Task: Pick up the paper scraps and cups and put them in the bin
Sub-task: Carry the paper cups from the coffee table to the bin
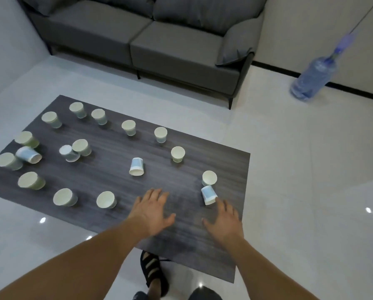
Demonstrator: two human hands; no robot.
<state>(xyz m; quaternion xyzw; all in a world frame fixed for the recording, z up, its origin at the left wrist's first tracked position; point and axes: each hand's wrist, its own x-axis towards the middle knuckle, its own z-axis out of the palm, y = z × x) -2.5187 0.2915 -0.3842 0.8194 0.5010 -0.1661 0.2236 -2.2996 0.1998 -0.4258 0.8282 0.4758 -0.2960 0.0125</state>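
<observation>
Pale tapered paper cups stand or lie scattered on a dark, wood-grain rectangular surface over glossy white floor tiles. The left hand hovers flat, fingers spread, empty. The right hand, likewise splayed and empty, reaches just beside a tipped blue-banded paper cup.

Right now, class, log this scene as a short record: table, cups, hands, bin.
table: dark wood grain, before a grey sofa
cups: many on the table, most upright, some tipped
tipped cup: by right fingertips, contact unclear
left hand: open, empty, over table
right hand: open, empty
bin: not in view
scraps: none seen
</observation>
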